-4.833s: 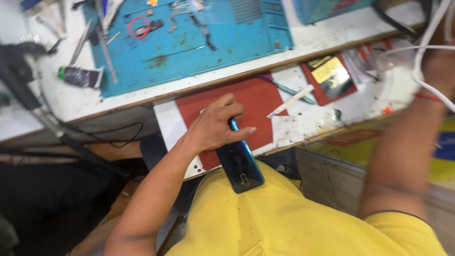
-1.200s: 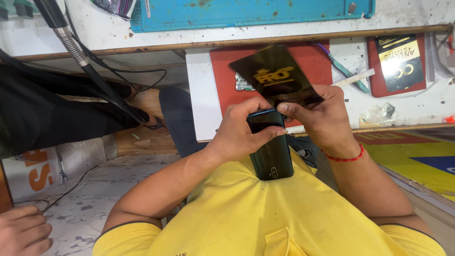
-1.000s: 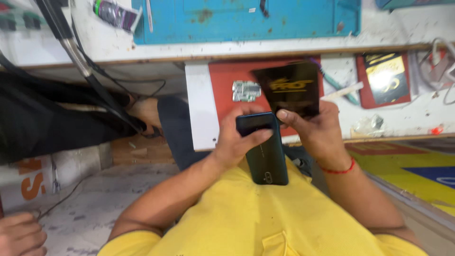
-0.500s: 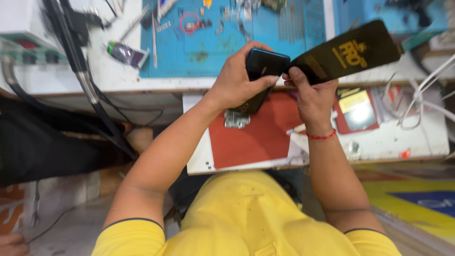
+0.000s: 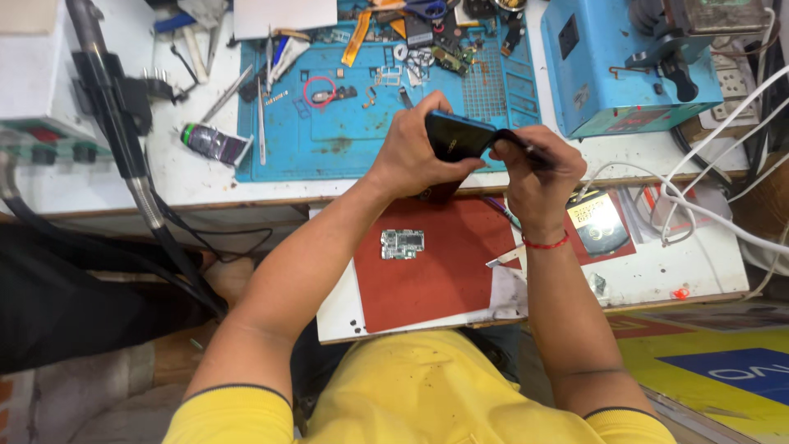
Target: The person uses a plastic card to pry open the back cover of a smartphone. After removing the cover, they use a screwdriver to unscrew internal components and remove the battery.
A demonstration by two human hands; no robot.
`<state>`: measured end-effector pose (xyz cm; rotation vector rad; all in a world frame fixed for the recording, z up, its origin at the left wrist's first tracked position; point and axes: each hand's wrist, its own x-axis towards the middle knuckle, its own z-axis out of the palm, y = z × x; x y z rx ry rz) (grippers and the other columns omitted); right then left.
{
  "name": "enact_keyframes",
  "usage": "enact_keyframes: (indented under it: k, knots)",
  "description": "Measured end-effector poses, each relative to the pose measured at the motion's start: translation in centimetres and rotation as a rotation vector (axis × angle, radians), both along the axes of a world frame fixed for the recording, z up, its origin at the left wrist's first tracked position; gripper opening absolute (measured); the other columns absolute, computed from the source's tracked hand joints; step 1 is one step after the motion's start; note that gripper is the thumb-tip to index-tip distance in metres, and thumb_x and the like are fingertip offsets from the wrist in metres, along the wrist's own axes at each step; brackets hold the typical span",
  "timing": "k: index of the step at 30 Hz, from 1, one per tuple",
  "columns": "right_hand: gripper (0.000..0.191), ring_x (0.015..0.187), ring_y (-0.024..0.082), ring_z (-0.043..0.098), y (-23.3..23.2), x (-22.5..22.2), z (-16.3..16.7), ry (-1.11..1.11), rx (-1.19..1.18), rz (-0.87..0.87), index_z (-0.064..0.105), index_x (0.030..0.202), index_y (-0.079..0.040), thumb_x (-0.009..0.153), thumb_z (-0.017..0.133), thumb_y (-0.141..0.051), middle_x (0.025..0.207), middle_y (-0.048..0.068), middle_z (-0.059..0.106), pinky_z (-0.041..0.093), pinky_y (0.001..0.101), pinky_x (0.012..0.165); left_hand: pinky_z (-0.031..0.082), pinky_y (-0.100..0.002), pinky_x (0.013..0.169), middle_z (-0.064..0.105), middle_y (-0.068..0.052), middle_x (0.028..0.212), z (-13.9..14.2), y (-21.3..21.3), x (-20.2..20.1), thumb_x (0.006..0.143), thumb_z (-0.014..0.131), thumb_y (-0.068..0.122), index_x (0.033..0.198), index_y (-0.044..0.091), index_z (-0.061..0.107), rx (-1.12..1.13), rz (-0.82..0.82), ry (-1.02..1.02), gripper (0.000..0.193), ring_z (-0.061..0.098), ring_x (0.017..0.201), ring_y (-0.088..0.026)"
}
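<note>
Over the blue mat (image 5: 345, 140), the left hand (image 5: 415, 152) grips the phone (image 5: 456, 136) — thin, slippery, breakable, best held by its edges — while the right hand (image 5: 538, 177) pinches its end.

A circuit board (image 5: 403, 243) lies on a mat (image 5: 436, 271) at centre frame. Above it, a phone (image 5: 457, 137) is held over the work mat (image 5: 362, 136). A machine (image 5: 625, 66) stands at upper right.

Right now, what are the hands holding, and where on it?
The left hand grips the dark phone around its near end; the right hand pinches its thin dark back cover at the phone's far end.
</note>
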<state>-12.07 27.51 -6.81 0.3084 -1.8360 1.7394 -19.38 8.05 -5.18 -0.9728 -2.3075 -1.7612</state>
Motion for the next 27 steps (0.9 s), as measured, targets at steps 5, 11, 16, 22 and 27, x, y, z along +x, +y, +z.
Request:
enact_keyframes:
  k: [5, 11, 16, 22, 27]
  knots:
    - [0.008, 0.078, 0.015, 0.068, -1.5, 0.6, 0.2, -0.164, -0.075, 0.039, 0.068, 0.102, 0.006, 0.099, 0.075, 0.002, 0.089, 0.008, 0.071, 0.056, 0.0284, 0.076, 0.057, -0.03, 0.068, 0.07, -0.005, 0.08, -0.2, -1.0, 2.0, 0.068, 0.098, 0.029, 0.097, 0.007, 0.053, 0.063, 0.041, -0.102, 0.058, 0.067, 0.072, -0.011]
    - [0.007, 0.069, 0.011, 0.064, -3.0, 0.8, -0.6, -0.427, -0.351, 0.195, 0.067, 0.093, 0.001, 0.095, 0.074, 0.001, 0.082, 0.004, 0.069, 0.054, 0.0255, 0.062, 0.057, -0.028, 0.076, 0.07, -0.002, 0.09, -2.5, -1.6, 4.0, 0.066, 0.099, 0.026, 0.099, 0.006, 0.058, 0.127, 0.087, -0.404, 0.056, 0.064, 0.082, -0.009]
    - [0.008, 0.069, 0.01, 0.06, -5.9, 0.9, -2.7, -0.308, -0.418, 0.016, 0.068, 0.097, 0.001, 0.098, 0.076, -0.001, 0.085, 0.002, 0.067, 0.05, 0.0223, 0.062, 0.06, -0.029, 0.084, 0.075, -0.002, 0.099, -3.0, -2.1, 4.8, 0.065, 0.097, 0.022, 0.112, 0.005, 0.063, 0.216, 0.086, -0.49, 0.061, 0.07, 0.09, -0.01]
    - [0.01, 0.064, 0.008, 0.058, -7.3, 0.8, -2.8, -0.368, -0.44, -0.057, 0.069, 0.096, 0.0, 0.097, 0.077, -0.004, 0.083, 0.002, 0.068, 0.048, 0.0226, 0.057, 0.06, -0.03, 0.085, 0.075, -0.003, 0.102, -2.9, -3.7, 5.3, 0.067, 0.097, 0.021, 0.113, 0.004, 0.062, 0.215, 0.074, -0.478, 0.06, 0.071, 0.092, -0.011]
    - [0.011, 0.062, 0.007, 0.057, -6.3, 2.0, -1.8, -0.561, -0.373, 0.222, 0.069, 0.096, 0.0, 0.096, 0.078, -0.006, 0.08, 0.003, 0.067, 0.051, 0.0236, 0.055, 0.061, -0.03, 0.084, 0.076, -0.005, 0.098, -3.2, -4.9, 5.7, 0.068, 0.097, 0.021, 0.107, 0.004, 0.062, 0.169, 0.106, -0.545, 0.055, 0.072, 0.09, -0.012]
